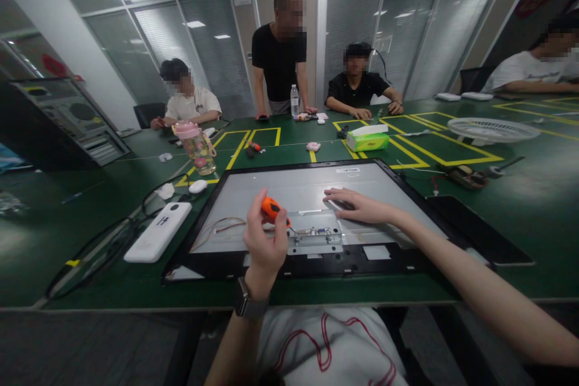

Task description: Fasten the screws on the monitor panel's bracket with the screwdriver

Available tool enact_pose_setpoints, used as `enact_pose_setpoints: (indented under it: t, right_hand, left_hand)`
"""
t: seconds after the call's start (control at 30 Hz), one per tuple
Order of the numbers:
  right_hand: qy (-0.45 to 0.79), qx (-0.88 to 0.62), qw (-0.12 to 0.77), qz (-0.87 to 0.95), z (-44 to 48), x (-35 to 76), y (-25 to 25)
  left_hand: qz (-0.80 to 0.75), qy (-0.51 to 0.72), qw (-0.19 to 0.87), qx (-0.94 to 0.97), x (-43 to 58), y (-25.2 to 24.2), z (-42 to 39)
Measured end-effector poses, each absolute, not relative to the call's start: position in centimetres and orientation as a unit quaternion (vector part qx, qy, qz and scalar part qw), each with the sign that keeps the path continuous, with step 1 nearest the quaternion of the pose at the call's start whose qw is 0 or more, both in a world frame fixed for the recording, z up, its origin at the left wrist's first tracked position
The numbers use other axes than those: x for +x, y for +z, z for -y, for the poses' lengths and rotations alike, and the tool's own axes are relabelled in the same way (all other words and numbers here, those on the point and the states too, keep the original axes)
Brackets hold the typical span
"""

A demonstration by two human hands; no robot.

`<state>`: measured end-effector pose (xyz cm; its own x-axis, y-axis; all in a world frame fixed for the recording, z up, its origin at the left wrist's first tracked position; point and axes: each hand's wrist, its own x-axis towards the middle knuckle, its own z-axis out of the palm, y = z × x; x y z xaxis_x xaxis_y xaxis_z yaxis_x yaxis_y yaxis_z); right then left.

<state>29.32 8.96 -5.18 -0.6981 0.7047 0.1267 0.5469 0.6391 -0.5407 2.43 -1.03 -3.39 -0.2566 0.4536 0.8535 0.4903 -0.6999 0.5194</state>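
A monitor panel [271, 187] with a black frame lies flat on the table in front of me, its silvery metal back facing up. My left hand [265, 238] is closed around the orange and black handle of a screwdriver [274, 210]. The screwdriver's shaft slants down to the metal bracket [315, 240] near the panel's close edge; whether its tip sits in a screw is too small to tell. My right hand [362, 206] rests flat on the panel's back, right of the bracket, fingers stretched out. Thin cables [226, 224] run left from the bracket.
Left of the panel lie a white power bank [158, 232], black cables [97, 253] and a pink-lidded bottle [194, 148]. Behind it stands a green tissue pack [367, 139]. To the right are a black flat panel [479, 229] and a white round grille [493, 129]. Several people sit or stand around.
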Motion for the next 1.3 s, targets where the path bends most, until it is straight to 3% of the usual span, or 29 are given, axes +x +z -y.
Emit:
enact_pose_setpoints:
  t: [0.1, 0.27, 1.3]
  right_hand:
    - [0.241, -0.354, 0.168, 0.888, -8.9, 29.3, -5.1]
    - [0.245, -0.354, 0.178, 0.885, -8.9, 29.2, -5.1]
    - [0.244, -0.355, 0.172, 0.886, -8.8, 29.2, -5.0]
  left_hand:
    - [0.329, -0.734, -0.104, -0.586, 3.2, -3.0, 1.3]
    - [0.313, -0.679, -0.248, -0.616, 4.2, -2.9, 1.3]
    - [0.361, -0.601, -0.19, -0.687, 4.2, -3.1, 0.9]
